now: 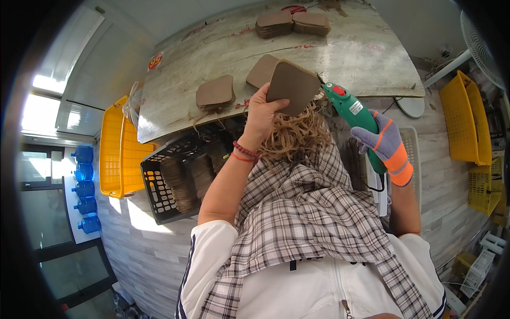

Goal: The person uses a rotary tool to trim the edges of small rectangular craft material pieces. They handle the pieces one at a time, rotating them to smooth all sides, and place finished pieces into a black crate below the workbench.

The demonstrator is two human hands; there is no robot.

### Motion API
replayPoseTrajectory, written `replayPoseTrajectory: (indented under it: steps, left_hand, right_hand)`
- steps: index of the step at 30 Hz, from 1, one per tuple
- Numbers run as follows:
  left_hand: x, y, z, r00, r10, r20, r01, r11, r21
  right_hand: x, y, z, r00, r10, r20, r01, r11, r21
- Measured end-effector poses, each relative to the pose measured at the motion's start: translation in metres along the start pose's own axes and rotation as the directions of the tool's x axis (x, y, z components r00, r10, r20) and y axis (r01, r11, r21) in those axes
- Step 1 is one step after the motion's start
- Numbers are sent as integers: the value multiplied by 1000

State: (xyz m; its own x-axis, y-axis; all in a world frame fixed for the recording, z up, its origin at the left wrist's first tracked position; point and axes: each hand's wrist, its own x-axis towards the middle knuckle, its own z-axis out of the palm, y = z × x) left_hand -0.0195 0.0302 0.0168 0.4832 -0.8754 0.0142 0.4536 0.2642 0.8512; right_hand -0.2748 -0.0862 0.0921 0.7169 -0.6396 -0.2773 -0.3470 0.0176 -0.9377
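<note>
My bare left hand (261, 118) pinches a brown flat pad with rounded corners (296, 85) between thumb and fingers, tilted up above the table edge. In a grey and orange work glove, my right hand (378, 139) grips a green electric cutter (348, 109) with a red button and a black cord. The cutter's tip is at the pad's right edge; whether it touches I cannot tell. A heap of curly brown trimmings (295, 139) lies on my plaid apron (297, 207). On the table near my left hand are a small stack of pads (215, 92) and another pad (260, 72).
Two more pad stacks (292, 24) stand at the back of the table (175, 80). Left of my legs is a black crate (159, 183) holding stacked pads. Yellow baskets (110, 154) stand on both sides, and a white fan (481, 48) is at far right.
</note>
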Motion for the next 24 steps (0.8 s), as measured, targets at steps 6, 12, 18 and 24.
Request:
replayPoseTrajectory:
  steps: [6, 12, 18, 24]
  left_hand:
    - [1, 21, -25, 983, -129, 129, 108, 981, 160]
    - [-5, 25, -32, 965, -231, 121, 206, 960, 189]
    - [-14, 20, -28, 935, -332, 127, 304, 932, 196]
    - [-19, 15, -21, 915, -385, 117, 352, 907, 233]
  right_hand:
    - [-5, 1, 2, 999, 19, 43, -17, 999, -40]
    - [-3, 4, 9, 995, 53, 89, -49, 998, -49]
    - [-3, 1, 19, 997, 36, 63, -36, 999, -13]
    - [6, -1, 25, 997, 33, 68, -31, 999, -30]
